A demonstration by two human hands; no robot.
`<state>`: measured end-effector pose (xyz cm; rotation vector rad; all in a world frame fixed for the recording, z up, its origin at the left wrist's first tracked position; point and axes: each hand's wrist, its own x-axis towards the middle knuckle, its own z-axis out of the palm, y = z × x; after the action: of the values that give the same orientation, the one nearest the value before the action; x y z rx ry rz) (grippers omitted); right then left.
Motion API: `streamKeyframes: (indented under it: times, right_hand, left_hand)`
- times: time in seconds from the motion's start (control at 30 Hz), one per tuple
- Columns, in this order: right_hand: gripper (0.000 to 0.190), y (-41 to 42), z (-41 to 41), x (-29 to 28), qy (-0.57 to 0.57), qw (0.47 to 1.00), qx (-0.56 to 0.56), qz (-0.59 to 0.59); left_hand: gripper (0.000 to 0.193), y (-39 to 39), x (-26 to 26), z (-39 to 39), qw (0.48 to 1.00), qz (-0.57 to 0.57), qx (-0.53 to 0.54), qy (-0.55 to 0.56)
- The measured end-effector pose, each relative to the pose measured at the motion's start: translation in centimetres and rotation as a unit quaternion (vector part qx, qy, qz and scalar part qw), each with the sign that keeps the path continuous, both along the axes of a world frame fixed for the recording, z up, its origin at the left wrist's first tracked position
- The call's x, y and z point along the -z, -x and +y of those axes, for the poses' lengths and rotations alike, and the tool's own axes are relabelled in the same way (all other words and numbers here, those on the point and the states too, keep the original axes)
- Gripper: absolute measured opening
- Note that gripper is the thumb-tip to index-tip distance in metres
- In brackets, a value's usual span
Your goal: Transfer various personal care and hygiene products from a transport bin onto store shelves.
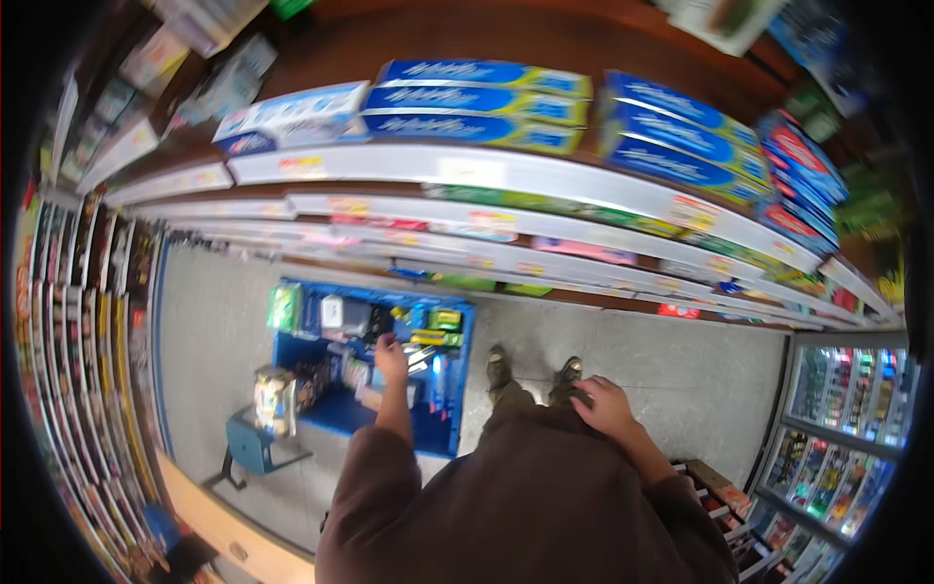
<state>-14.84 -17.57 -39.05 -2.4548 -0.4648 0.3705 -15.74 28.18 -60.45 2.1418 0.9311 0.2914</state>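
Note:
My left hand [392,359] is over a large blue plastic cart [458,409] that stands on the floor to my left. Its fingers are bent, and blur hides whether anything is in them. Under and around it in the cart are yellow-and-green boxes [445,321], a white package [332,312] and several small packaged goods. A green package [285,306] rests at the cart's far left corner. Beside my thigh, my right hand [604,406] hangs with its fingers apart and nothing visible in it.
Before me rises a store shelf [408,162] with stacked blue-and-yellow cartons [474,106]. A teal chair [252,444] and a clear package of goods [275,400] stand by the cart's left side. Glass-door coolers [839,431] line the right; stocked shelves [87,328] line the left.

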Motion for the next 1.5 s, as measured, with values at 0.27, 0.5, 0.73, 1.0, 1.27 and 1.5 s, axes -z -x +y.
streamKeyframes:
  times: [0.27, 0.5, 0.73, 1.0, 1.27, 1.5]
  right_hand:
    - [0.015, -4.3, -6.0, -0.5, -0.069, 0.974, 0.098, -0.192]
    - [0.010, -9.2, -18.6, -8.4, -0.199, 0.823, 0.314, -0.429]
    - [0.030, -16.8, -26.6, -24.0, -0.262, 0.715, 0.341, -0.551]
    - [0.062, -25.9, -28.0, -32.7, -0.218, 0.697, 0.403, -0.552]
    - [0.051, -28.0, -28.8, -33.9, -0.255, 0.731, 0.387, -0.501]
    - [0.053, -26.0, -30.9, -34.7, -0.294, 0.690, 0.435, -0.498]
  left_hand:
    - [0.009, 0.5, -13.3, -17.7, 0.949, -0.102, 0.299, -0.016]
    - [0.017, -3.6, -19.0, -34.7, 0.840, -0.073, 0.535, 0.064]
    - [0.016, -4.4, -21.5, -43.0, 0.797, -0.082, 0.596, 0.056]
    - [0.017, -1.9, -21.7, -44.8, 0.830, -0.051, 0.552, 0.058]
    - [0.018, 0.1, -21.5, -43.7, 0.863, -0.022, 0.502, 0.052]
    - [0.020, 0.2, -20.5, -43.5, 0.864, 0.005, 0.501, 0.043]
